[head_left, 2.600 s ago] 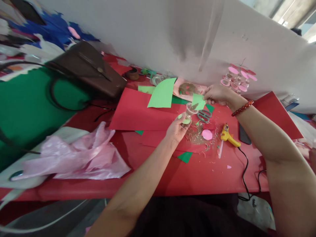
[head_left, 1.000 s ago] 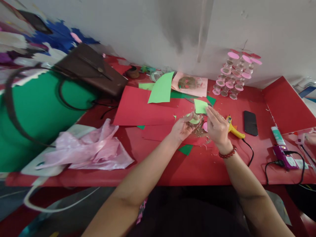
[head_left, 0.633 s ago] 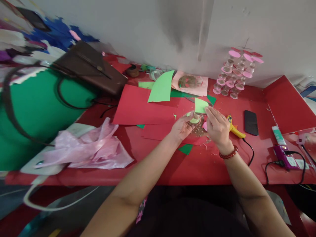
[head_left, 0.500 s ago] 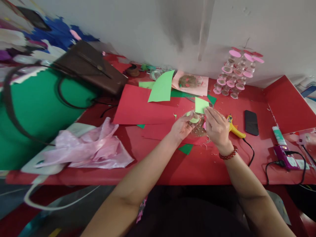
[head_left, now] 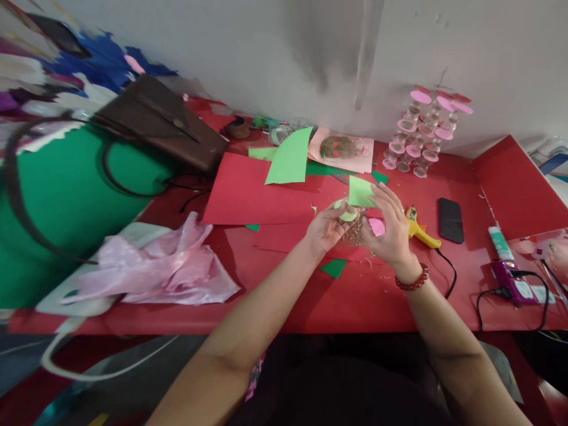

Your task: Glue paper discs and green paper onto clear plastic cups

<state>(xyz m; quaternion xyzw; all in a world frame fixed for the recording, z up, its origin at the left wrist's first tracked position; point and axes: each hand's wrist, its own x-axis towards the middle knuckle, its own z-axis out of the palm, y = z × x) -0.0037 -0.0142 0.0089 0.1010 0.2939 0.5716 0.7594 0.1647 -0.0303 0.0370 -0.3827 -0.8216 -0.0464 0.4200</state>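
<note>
My left hand (head_left: 327,226) is closed on a round light-green paper disc (head_left: 346,210), pinched between thumb and fingers over the table's middle. My right hand (head_left: 390,228) is just to the right, its thumb and fingers spread apart. A small light-green paper square (head_left: 360,191) lies at the tips of those fingers; whether they still touch it I cannot tell. A pink paper disc (head_left: 377,226) shows in the gap between the right thumb and fingers. Brownish scraps (head_left: 356,234) lie beneath the hands on red paper.
A yellow hot glue gun (head_left: 421,229) and a black phone (head_left: 451,220) lie to the right. Behind stands a stack of clear cups with pink discs (head_left: 415,133). Red sheets (head_left: 261,189), a curled green sheet (head_left: 290,157), pink cloth (head_left: 173,260) and a brown bag (head_left: 166,121) are leftward.
My right thumb has dropped away from the fingers, so the hand has opened and more of the pink disc shows. The left hand keeps its hold.
</note>
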